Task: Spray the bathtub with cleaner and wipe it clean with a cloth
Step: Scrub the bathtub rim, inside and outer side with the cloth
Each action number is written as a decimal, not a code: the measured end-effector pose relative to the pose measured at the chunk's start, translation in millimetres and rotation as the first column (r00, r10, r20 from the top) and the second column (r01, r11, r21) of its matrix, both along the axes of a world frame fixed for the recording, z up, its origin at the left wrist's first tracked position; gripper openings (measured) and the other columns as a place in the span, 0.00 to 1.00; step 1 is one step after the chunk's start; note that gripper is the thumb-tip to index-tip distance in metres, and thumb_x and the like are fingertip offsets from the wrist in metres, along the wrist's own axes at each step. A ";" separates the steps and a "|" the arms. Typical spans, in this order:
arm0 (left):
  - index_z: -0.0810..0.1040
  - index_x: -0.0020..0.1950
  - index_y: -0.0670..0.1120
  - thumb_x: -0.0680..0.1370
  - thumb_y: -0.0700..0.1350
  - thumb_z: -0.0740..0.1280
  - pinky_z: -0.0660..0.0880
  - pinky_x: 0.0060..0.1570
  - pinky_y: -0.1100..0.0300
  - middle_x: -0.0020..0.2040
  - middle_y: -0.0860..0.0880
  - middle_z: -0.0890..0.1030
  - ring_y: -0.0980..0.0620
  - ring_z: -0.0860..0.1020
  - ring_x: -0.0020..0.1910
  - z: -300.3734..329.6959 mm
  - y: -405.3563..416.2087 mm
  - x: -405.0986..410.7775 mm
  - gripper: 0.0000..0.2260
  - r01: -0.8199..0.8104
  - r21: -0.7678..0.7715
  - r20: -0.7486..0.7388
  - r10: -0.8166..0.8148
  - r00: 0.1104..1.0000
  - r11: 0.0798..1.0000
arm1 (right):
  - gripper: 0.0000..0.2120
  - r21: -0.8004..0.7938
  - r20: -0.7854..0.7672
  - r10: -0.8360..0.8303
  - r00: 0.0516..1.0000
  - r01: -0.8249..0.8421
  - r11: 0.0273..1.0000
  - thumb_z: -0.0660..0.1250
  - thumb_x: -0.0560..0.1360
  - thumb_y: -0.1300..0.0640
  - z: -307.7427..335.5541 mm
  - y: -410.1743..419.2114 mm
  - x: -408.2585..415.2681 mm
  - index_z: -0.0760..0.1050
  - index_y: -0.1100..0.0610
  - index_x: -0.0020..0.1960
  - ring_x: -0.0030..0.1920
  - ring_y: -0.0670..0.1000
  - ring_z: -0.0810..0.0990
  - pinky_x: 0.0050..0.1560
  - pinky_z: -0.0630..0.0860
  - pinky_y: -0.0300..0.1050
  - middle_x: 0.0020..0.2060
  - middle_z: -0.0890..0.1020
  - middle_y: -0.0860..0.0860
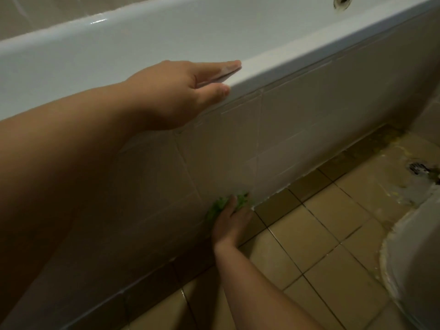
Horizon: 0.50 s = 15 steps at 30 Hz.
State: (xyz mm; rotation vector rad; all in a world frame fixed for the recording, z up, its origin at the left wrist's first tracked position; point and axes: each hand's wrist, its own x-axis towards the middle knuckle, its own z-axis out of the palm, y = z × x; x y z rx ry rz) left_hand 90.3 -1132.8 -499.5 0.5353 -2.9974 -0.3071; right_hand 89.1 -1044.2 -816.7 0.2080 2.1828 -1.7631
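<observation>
Green cloth (220,206) seemingly under right fingers (232,203)

Green cloth (220,206) against bathtub (142,44) side panel

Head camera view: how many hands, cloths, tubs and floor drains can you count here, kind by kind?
Hands: 2, the left hand resting on the bathtub rim, the right hand pressing the green cloth low on the tiled panel.
Cloths: 1.
Bathtubs: 1.
Floor drains: 1, the floor drain at right.
Total: 5.
</observation>
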 end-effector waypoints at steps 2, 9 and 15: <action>0.58 0.78 0.73 0.84 0.62 0.55 0.62 0.63 0.56 0.79 0.57 0.68 0.48 0.68 0.75 -1.3 -0.7 -0.8 0.21 0.009 -0.008 -0.011 -0.009 1.000 1.000 | 0.30 0.004 0.053 -0.079 0.995 0.079 0.997 0.49 0.86 0.41 -10.6 -1.2 -27.0 0.59 0.56 0.82 0.79 0.59 0.61 0.75 0.59 0.51 0.81 0.59 0.56; 0.60 0.77 0.73 0.84 0.62 0.56 0.62 0.60 0.57 0.77 0.55 0.70 0.46 0.69 0.73 -2.3 -2.1 -4.6 0.21 -0.008 -0.026 -0.040 0.007 0.999 1.000 | 0.28 -0.021 0.303 -0.070 0.950 0.080 0.997 0.51 0.86 0.42 -67.8 -9.7 -14.7 0.76 0.65 0.64 0.59 0.62 0.80 0.60 0.77 0.54 0.60 0.80 0.63; 0.60 0.77 0.74 0.84 0.62 0.56 0.61 0.60 0.56 0.78 0.56 0.69 0.46 0.70 0.72 -5.6 -1.6 -5.1 0.21 -0.009 -0.028 -0.058 0.008 0.998 1.000 | 0.31 -0.022 0.199 -0.181 0.963 0.189 0.982 0.50 0.85 0.38 -64.8 -2.8 -54.3 0.68 0.61 0.75 0.70 0.62 0.73 0.71 0.69 0.60 0.71 0.73 0.60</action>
